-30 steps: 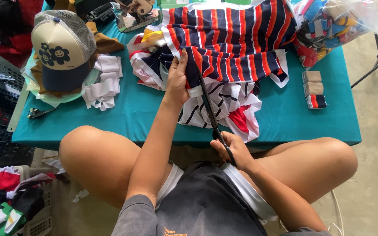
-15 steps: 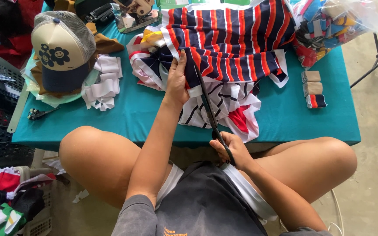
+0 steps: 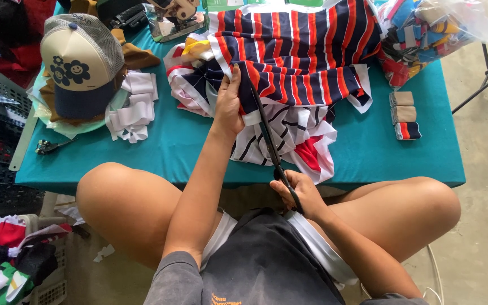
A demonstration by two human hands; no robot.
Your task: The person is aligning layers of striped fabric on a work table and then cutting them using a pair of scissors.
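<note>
A navy garment with red and white stripes (image 3: 306,51) lies spread on the teal table (image 3: 182,147). My left hand (image 3: 228,101) pinches its cut edge and holds the cloth taut. My right hand (image 3: 303,195) grips the handles of long black scissors (image 3: 269,141) near the table's front edge. The blades run up along the cloth toward my left hand. White striped pieces with red patches (image 3: 295,135) lie under the garment.
A cap with flower patches (image 3: 80,68) sits on folded cloth at the left, beside a pile of white strips (image 3: 134,107). Small folded pieces (image 3: 405,116) lie at the right, a clear bag of scraps (image 3: 441,28) behind them. Crates and clothes fill the floor at the left.
My left hand has crept a little further up the striped cloth. The scissors and my right hand stay almost where they were.
</note>
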